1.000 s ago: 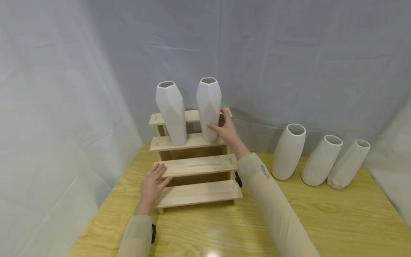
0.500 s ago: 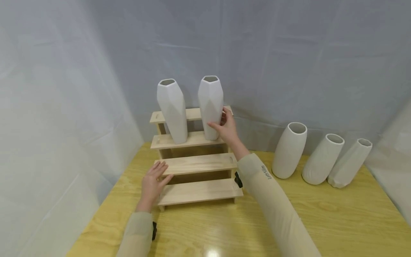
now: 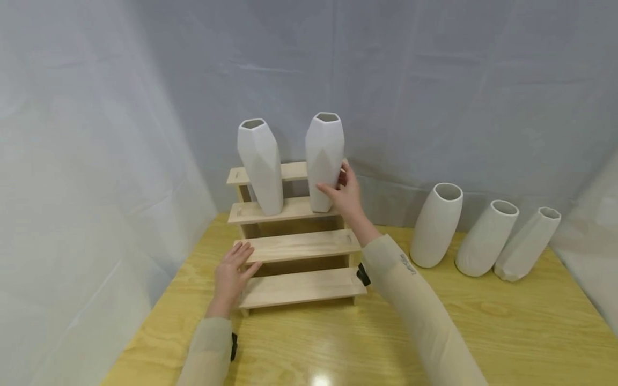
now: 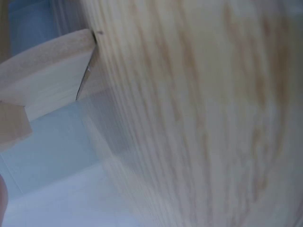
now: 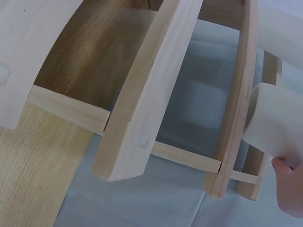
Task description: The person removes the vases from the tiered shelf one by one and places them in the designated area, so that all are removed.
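Left hand (image 3: 230, 276) flat on left end of wooden step rack (image 3: 299, 288), fingers straight and slightly spread, pressing lower steps. Rack sits on yellow bench (image 3: 507, 332). Left faceted vase (image 3: 260, 166) stands on second step from top, untouched. Beside it right faceted vase (image 3: 325, 158), same step, tilted a bit; right hand (image 3: 345, 194) wraps its lower part, thumb in front, fingers curled behind. Further right, well apart on bench: three more white vases (image 3: 485, 236) in row near backdrop.
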`<state>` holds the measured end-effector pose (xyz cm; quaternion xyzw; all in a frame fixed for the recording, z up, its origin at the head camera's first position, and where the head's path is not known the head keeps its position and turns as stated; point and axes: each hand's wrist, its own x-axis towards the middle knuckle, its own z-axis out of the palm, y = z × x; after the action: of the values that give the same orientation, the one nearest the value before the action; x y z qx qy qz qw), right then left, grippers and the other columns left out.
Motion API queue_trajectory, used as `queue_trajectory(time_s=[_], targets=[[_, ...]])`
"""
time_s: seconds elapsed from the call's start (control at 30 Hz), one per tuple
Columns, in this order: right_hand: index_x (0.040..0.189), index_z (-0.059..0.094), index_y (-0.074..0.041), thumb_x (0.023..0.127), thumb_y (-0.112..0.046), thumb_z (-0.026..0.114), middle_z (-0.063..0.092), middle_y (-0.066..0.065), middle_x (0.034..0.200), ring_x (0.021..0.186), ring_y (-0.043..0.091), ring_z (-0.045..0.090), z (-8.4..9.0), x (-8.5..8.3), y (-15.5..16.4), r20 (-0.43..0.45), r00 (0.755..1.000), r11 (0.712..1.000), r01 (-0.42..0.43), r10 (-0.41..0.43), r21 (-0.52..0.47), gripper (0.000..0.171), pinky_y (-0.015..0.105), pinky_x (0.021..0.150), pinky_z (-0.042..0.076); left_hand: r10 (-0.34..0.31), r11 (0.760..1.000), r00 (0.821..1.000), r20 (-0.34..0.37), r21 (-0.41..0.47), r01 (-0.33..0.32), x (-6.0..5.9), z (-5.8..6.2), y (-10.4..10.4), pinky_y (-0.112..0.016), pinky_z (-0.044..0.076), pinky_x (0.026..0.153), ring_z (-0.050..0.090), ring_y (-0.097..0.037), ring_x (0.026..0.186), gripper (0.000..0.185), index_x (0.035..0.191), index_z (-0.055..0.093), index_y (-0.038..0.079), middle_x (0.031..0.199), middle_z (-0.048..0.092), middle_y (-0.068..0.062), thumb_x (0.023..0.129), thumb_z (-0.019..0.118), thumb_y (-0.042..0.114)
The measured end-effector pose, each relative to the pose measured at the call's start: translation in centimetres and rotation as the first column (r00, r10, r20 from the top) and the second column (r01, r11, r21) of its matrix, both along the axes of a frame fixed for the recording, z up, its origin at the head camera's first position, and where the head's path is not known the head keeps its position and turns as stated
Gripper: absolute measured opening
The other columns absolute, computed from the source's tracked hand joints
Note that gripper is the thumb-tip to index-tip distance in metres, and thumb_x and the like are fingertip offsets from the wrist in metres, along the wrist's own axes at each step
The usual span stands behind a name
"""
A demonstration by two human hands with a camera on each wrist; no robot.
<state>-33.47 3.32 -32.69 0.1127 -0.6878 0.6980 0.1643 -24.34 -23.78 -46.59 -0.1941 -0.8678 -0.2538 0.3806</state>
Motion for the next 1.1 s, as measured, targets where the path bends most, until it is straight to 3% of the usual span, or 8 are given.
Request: queue_trajectory(time_s=[0.27,0.57,1.1], targets=[[0.127,0.04,-0.005,0.069,-0.005,0.075,0.052,0.016,0.11,0.1,0.024,0.051,0.0,1.1,1.4,-0.016,0.999,0.999,0.049,-0.049,0.004,0.067,0.034,0.083,0.047,0.014,1.0,0.999,0.04,0.006,-0.014,0.0,-0.1,0.2,-0.048,0.038,0.091,0.048,-0.033,0.11,0.044,0.104,0.063,-0.002,0.113,0.057,-0.017,0.067,0.075,0.018],[0.124,0.042,-0.005,0.067,-0.012,0.077,0.054,0.013,0.107,0.097,0.021,0.051,0.0,3.0,3.3,-0.009,0.992,0.991,0.128,-0.128,0.042,0.067,0.033,0.08,0.049,0.014,1.0,0.999,0.028,0.012,-0.014,-0.1,0.0,0.2,-0.047,0.039,0.09,0.049,-0.033,0.109,0.043,0.103,0.064,-0.002,0.112,0.057,-0.017,0.066,0.076,0.016],[0.12,0.043,-0.003,0.065,-0.01,0.079,0.054,0.014,0.105,0.094,0.02,0.052,-1.0,6.3,6.2,-0.059,0.98,0.979,0.196,-0.192,0.058,0.066,0.032,0.078,0.05,0.018,1.0,0.998,0.056,0.011,-0.018,0.2,0.4,0.1,-0.048,0.038,0.091,0.047,-0.033,0.111,0.045,0.105,0.063,-0.002,0.114,0.056,-0.017,0.066,0.076,0.016]])
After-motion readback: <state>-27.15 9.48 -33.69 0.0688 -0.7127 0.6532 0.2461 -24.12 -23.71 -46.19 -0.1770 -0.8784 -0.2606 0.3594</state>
